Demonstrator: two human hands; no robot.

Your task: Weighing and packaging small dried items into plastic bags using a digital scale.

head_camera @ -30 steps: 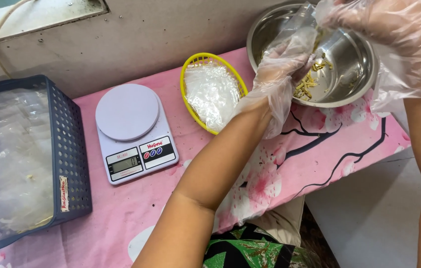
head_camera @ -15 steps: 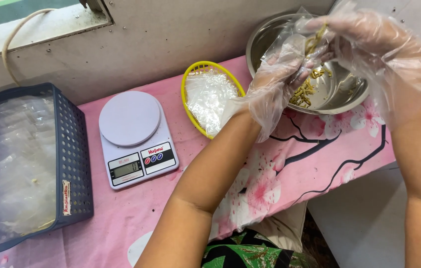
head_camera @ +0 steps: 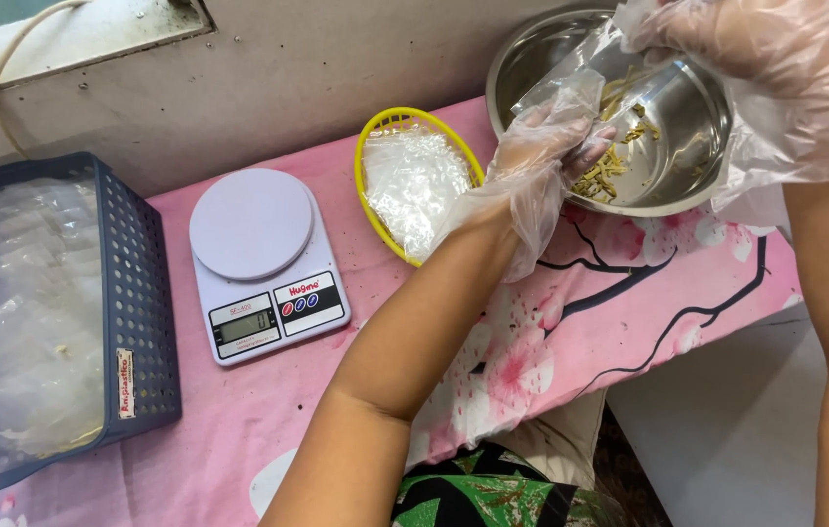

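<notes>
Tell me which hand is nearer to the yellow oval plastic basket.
Left. The left hand, in a clear glove, sits just right of the yellow oval plastic basket, holding a clear plastic bag. The right hand is farther right, above the round steel bowl.

White round-topped digital kitchen scale (head_camera: 263, 262) sits on pink floral tablecloth (head_camera: 629, 322). Yellow oval plastic basket (head_camera: 375, 146) of clear bags just right of it; dark blue perforated plastic crate (head_camera: 146, 293) at left.

Both hands (head_camera: 546, 161) in clear crinkled plastic gloves (loose, baggy); forearms bare.
</notes>
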